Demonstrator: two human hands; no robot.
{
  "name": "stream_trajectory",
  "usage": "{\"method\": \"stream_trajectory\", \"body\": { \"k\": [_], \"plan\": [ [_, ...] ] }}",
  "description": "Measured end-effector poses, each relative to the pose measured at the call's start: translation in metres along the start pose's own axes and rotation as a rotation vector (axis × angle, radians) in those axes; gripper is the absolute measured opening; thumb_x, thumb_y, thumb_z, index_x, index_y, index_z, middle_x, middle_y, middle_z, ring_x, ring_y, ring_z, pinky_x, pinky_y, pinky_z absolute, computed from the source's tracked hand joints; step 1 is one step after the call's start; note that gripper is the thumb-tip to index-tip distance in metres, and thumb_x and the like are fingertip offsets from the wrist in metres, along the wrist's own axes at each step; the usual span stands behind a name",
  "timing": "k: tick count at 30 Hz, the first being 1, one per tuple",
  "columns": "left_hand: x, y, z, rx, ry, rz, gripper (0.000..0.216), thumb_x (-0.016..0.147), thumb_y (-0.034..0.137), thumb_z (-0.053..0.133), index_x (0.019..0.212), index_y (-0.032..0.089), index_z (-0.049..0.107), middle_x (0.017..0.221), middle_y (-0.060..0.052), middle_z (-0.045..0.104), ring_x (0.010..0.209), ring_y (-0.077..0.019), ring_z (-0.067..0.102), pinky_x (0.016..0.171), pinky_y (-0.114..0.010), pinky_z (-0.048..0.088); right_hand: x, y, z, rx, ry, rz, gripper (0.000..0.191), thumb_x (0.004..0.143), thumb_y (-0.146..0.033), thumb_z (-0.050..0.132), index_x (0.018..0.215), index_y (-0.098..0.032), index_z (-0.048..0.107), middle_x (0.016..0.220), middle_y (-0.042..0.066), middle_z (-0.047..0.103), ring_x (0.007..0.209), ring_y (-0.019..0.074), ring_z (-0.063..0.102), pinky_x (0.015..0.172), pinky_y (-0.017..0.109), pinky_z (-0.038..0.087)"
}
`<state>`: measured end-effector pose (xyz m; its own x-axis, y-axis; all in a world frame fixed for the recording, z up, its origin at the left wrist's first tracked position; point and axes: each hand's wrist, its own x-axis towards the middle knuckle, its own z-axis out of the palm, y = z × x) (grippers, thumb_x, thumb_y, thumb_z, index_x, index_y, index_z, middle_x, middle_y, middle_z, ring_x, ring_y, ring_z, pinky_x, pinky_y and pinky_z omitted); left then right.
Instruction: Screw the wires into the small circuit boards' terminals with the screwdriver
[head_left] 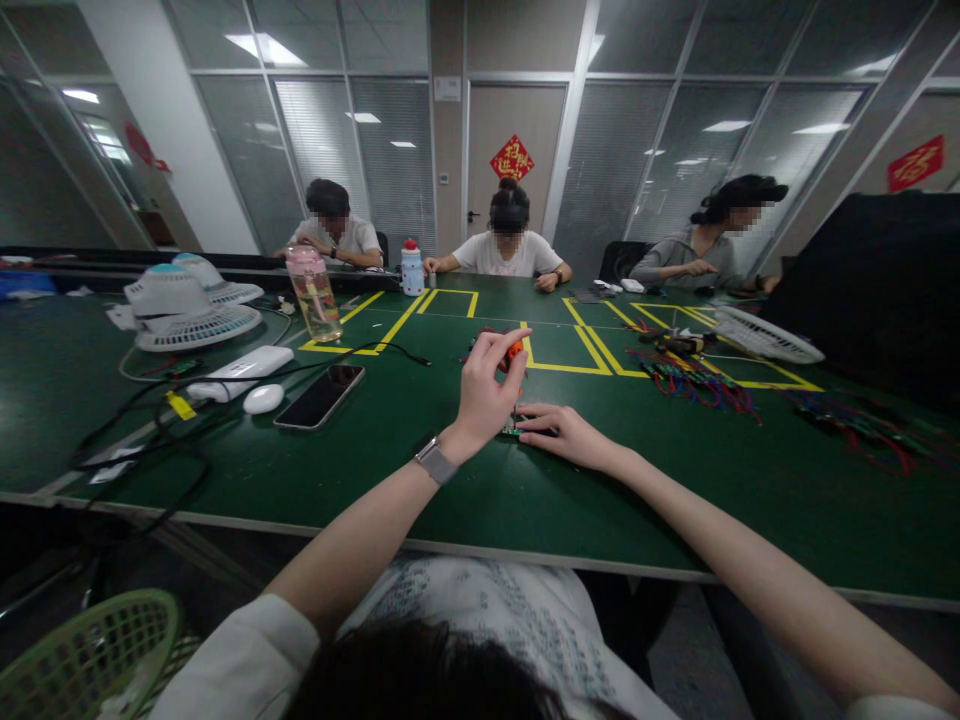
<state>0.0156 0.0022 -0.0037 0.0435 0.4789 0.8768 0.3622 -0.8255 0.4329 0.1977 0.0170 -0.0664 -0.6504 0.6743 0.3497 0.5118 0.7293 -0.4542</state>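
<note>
My left hand [486,385], with a watch on its wrist, is closed around the orange handle of a screwdriver [515,350]. The screwdriver stands upright, its thin shaft pointing down at a small green circuit board [511,430] on the table. From the right side, my right hand [566,436] grips the board's edge with its fingertips, low against the tabletop. My fingers cover part of the board, and the screwdriver's tip is too small to make out clearly. Behind my left hand some dark and reddish bits are partly hidden.
Left on the green table [390,480] lie a phone [321,397], a white case [264,399], cables, fans [184,300] and a pink bottle [313,295]. Bundles of wired boards [697,380] lie to the right. Three people sit across. A green basket [97,640] stands below left.
</note>
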Motion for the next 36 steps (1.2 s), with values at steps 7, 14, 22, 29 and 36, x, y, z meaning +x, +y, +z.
{"method": "stream_trajectory", "body": {
  "k": [7, 14, 22, 29, 36],
  "plan": [
    [0.0009, -0.0013, 0.0001, -0.011, -0.01, -0.027, 0.026, 0.094, 0.021, 0.046, 0.116, 0.019, 0.059, 0.096, -0.005, 0.064, 0.085, -0.0147, 0.058, 0.077, -0.027, 0.047, -0.0003, 0.0022, 0.0006, 0.005, 0.003, 0.002, 0.03, 0.088, -0.04, 0.059, 0.112, -0.026, 0.07, 0.128, 0.008, 0.061, 0.12, 0.0271, 0.056, 0.105, 0.045, 0.042],
    [-0.001, -0.0006, 0.0008, -0.008, -0.036, 0.009, 0.026, 0.092, 0.02, 0.048, 0.117, 0.019, 0.058, 0.095, -0.005, 0.062, 0.082, -0.014, 0.056, 0.076, -0.026, 0.046, 0.0005, 0.0004, -0.0006, -0.016, -0.019, 0.0, 0.031, 0.089, -0.04, 0.057, 0.113, -0.026, 0.07, 0.13, 0.007, 0.06, 0.121, 0.0271, 0.055, 0.106, 0.044, 0.041],
    [-0.0009, -0.0004, 0.0005, 0.02, -0.043, 0.007, 0.028, 0.092, 0.02, 0.048, 0.119, 0.019, 0.057, 0.092, -0.004, 0.06, 0.081, -0.0136, 0.055, 0.075, -0.025, 0.044, 0.0001, -0.003, -0.0021, -0.001, -0.03, 0.013, 0.031, 0.089, -0.04, 0.056, 0.114, -0.027, 0.069, 0.131, 0.006, 0.059, 0.123, 0.0273, 0.053, 0.106, 0.044, 0.04],
    [-0.001, -0.0001, 0.0003, 0.017, -0.042, 0.013, 0.028, 0.092, 0.019, 0.048, 0.118, 0.017, 0.057, 0.094, -0.005, 0.06, 0.083, -0.0138, 0.055, 0.078, -0.026, 0.045, 0.0005, -0.0012, -0.0011, -0.004, -0.027, 0.005, 0.031, 0.089, -0.039, 0.057, 0.114, -0.025, 0.07, 0.131, 0.008, 0.059, 0.123, 0.0279, 0.053, 0.106, 0.044, 0.041],
    [-0.0007, -0.0002, 0.0007, 0.018, -0.044, 0.008, 0.029, 0.091, 0.018, 0.048, 0.119, 0.018, 0.057, 0.095, -0.005, 0.06, 0.083, -0.014, 0.055, 0.078, -0.026, 0.045, 0.0003, -0.0017, -0.0013, 0.008, -0.026, 0.005, 0.031, 0.089, -0.04, 0.057, 0.114, -0.025, 0.07, 0.13, 0.008, 0.06, 0.122, 0.0285, 0.053, 0.106, 0.045, 0.041]
  ]
}}
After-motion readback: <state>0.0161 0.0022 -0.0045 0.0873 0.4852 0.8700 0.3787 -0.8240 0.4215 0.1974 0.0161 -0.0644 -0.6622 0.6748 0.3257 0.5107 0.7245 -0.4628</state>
